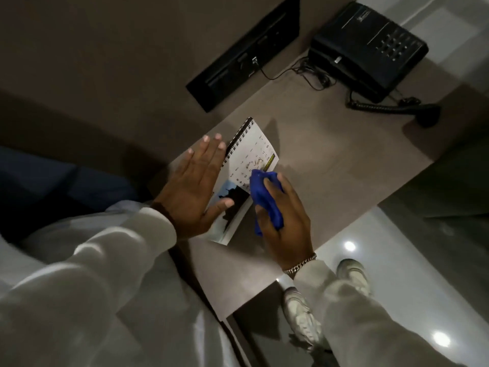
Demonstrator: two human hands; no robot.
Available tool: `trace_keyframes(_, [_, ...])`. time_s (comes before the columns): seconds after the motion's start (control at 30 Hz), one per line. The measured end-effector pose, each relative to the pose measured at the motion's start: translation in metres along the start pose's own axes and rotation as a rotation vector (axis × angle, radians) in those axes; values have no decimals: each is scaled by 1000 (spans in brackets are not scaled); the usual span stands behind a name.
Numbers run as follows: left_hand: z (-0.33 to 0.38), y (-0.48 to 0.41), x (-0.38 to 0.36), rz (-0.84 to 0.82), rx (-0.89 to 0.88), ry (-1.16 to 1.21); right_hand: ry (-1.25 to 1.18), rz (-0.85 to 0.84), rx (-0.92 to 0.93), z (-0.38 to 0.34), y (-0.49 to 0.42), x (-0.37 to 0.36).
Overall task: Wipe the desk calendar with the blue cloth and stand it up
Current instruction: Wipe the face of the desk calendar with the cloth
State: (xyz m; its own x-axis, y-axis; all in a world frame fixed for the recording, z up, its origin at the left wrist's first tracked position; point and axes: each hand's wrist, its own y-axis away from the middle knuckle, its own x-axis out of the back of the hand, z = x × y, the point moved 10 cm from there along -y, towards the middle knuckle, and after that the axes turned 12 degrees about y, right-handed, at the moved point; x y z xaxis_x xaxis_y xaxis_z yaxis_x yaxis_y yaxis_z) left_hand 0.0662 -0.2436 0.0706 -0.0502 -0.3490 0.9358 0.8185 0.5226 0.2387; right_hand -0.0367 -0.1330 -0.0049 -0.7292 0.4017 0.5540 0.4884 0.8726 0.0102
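The desk calendar (252,152) lies flat on the brown desk (330,168), its black spiral binding along the upper left edge, with a date grid and a photo on the page. My left hand (195,186) rests flat on the calendar's left side, fingers spread, thumb over the photo. My right hand (284,218) grips the bunched blue cloth (260,193) and presses it on the lower right part of the page, near a brownish smudge (258,162). My hands hide part of the calendar.
A black desk telephone (367,49) sits at the back right, its handset (412,112) lying off the cradle on the desk with a coiled cord. A black socket strip (246,54) is set in the wall. The desk's front edge runs just below my right wrist.
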Motion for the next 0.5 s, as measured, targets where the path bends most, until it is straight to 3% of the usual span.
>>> trace_keyframes(0.13, [3,-2,-3,3,-33,127,-44,184,67,-15,1,-22])
trace_keyframes(0.23, [4,-4,-4,-11,-60,159,-96,228,65,-26,-6,-41])
trace_keyframes(0.4, [3,-5,-7,-14,-58,184,-99,270,-110,-15,-12,-64])
trace_keyframes(0.5, [4,-4,-8,4,-74,204,-141,290,-125,-20,5,-72])
